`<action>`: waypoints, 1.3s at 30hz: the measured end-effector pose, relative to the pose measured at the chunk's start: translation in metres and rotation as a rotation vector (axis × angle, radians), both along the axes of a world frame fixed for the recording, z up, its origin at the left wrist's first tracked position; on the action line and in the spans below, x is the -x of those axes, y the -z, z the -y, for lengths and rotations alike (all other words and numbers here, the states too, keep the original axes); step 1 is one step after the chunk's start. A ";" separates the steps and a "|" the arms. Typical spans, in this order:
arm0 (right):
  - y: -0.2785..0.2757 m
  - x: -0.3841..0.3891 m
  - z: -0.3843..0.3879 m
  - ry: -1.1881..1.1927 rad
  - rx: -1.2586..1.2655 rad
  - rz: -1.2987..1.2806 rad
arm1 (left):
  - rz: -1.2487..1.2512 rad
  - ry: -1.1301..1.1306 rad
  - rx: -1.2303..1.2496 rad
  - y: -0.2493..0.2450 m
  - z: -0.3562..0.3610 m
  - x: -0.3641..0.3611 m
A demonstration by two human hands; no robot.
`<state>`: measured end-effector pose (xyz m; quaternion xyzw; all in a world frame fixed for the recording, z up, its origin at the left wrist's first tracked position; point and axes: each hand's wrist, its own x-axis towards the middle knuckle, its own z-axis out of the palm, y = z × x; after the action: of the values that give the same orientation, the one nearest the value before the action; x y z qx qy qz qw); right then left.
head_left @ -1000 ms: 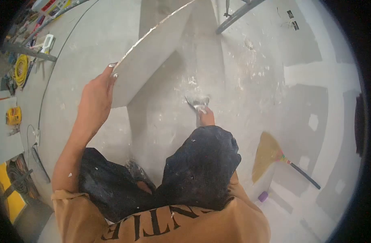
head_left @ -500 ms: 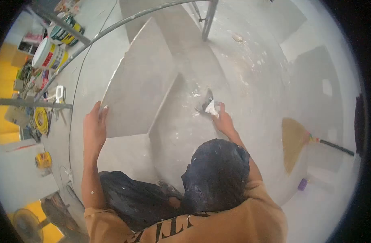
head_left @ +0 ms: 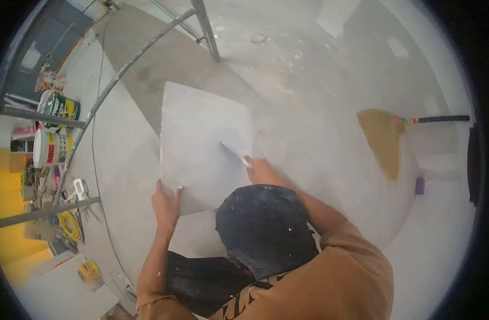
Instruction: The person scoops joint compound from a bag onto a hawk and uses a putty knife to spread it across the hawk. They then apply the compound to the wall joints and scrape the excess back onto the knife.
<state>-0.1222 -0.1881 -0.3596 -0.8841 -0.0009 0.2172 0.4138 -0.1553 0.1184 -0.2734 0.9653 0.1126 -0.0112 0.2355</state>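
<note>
A light grey rectangular board [head_left: 193, 125] is tilted in front of my knees, its face turned up toward me. My left hand [head_left: 166, 207] grips the board's lower left edge, thumb on the near side. In my right hand [head_left: 267, 173] is a putty knife [head_left: 243, 158] with a white handle. Its dark blade lies over the right-hand part of the board's face, pointing up and to the left. A darker smudge or shadow spreads on the board around the blade. My right fingers are wrapped round the handle and partly hidden.
A grey metal scaffold frame [head_left: 116, 74] arches over the left. Beyond it stand a white bucket [head_left: 51, 148], a dark green bucket [head_left: 62, 109] and a coiled yellow cord [head_left: 70, 226]. On the right lies a broom [head_left: 386, 136] near a small purple object [head_left: 420, 185]. Pale flecks dot the floor [head_left: 319, 144].
The board has been tilted up toward me, hiding the floor behind it. My right hand has brought the putty knife from above the floor on the right onto the board. The view has turned.
</note>
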 end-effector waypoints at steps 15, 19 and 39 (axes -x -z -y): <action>0.101 -0.069 -0.024 0.135 0.274 0.266 | 0.030 0.065 0.104 -0.012 0.021 0.011; 0.083 -0.078 -0.020 0.009 0.223 0.219 | 0.071 0.064 0.086 -0.008 0.022 0.015; -0.088 -0.131 -0.072 -0.426 0.095 0.198 | 0.019 0.020 0.009 -0.003 0.013 0.005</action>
<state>0.0084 -0.1165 -0.2718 -0.8994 -0.2176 0.2115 0.3145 -0.1602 0.1053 -0.2702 0.9653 0.1009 -0.0050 0.2409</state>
